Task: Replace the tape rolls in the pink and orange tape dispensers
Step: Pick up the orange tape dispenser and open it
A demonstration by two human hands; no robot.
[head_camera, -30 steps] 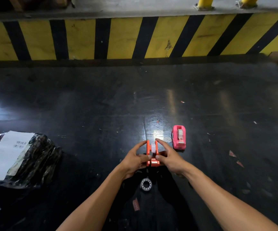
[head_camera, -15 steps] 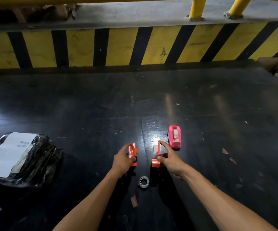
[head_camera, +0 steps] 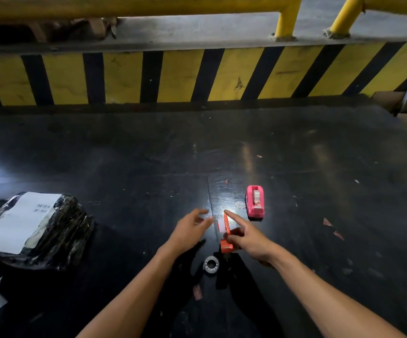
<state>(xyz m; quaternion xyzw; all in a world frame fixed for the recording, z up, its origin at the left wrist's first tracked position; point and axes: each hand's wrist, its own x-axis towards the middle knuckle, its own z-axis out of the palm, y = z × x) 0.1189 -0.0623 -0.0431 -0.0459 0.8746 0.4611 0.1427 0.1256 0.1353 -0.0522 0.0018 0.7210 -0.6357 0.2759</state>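
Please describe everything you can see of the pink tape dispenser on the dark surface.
The pink plastic tape dispenser is a small rounded block standing upright on the glossy black surface, lengthwise away from the person. Its open top shows a pale roll of tape in the slot, and a pale strip sits near its closer end. Neither hand touches it; it stands apart, beyond and to the right of the right hand, which holds an orange plastic dispenser piece.

label on black bag [head_camera: 19, 222]: white sheet, left of the hands; barcode and small print lines near its top, too small to read
curb [head_camera: 197, 76]: yellow-black hazard stripes, no words
pink dispenser [head_camera: 255, 202]: no readable brand
orange dispenser [head_camera: 226, 236]: no readable marking
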